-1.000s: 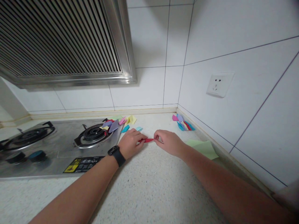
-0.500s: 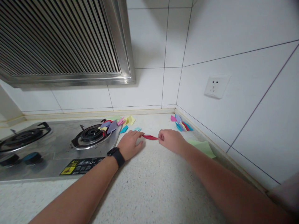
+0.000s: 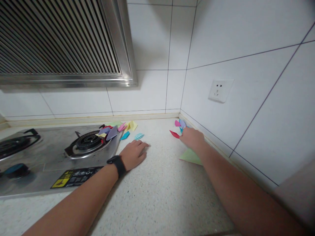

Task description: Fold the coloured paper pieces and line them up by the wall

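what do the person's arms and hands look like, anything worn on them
The left hand is ungloved, and that wrist wears a black watch with a rounded case and a wide, plain black band. The right hand is ungloved too, with no watch or bracelet in sight. Both forearms are bare, with no sleeves showing. No ring can be made out.

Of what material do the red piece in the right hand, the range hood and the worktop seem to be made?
Red piece: probably matt paper, thin, with a sharply pointed tip.
Range hood: apparently metal, perhaps stainless steel, given its silvery grey sheen.
Worktop: stone or a stone-like composite, pale with dark speckles; the look leaves open which.
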A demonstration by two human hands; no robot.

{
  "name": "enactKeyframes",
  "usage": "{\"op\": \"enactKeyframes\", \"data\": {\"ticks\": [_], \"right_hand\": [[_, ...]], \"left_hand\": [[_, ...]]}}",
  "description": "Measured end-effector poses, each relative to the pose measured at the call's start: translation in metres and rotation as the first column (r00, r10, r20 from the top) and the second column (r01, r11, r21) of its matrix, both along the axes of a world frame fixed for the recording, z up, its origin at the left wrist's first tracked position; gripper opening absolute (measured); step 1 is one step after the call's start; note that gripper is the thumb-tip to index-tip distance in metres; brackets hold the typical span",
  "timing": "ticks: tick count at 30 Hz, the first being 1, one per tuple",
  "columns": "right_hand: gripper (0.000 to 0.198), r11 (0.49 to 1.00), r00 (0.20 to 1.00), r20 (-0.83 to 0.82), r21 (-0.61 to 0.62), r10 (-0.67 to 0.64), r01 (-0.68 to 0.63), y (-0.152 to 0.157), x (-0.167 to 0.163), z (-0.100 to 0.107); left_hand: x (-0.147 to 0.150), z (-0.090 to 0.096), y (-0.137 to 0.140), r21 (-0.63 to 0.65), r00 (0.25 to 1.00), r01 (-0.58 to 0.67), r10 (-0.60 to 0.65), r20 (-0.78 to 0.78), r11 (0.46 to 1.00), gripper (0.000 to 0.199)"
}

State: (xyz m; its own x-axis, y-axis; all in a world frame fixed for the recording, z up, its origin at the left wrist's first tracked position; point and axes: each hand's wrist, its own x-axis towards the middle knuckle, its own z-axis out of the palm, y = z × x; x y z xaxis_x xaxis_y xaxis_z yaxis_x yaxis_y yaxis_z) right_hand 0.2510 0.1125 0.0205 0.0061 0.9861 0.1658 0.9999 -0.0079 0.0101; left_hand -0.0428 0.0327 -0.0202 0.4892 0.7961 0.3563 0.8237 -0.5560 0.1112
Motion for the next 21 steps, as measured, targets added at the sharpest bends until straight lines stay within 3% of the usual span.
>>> {"op": "enactKeyframes", "data": {"ticks": [4,11,21], "right_hand": [[0.037,0.994,0.998,0.014,-0.093,0.058,-0.056,-0.003,0.004,0.009],[0.031,0.922,0.932,0.071,-0.190,0.356,-0.338,-0.013,0.011,0.024],[0.041,0.894,0.915,0.059,-0.243,0.400,-0.375,-0.014,0.002,0.009]], "left_hand": [[0.001,0.001,-0.001,-0.011,1.000,-0.004,0.004,0.000,1.000,0.039],[-0.001,-0.001,-0.001,-0.010,1.000,0.003,-0.003,-0.024,1.000,0.034],[-0.002,0.000,0.000,-0.014,0.998,0.021,-0.021,-0.051,1.000,0.032]]}}
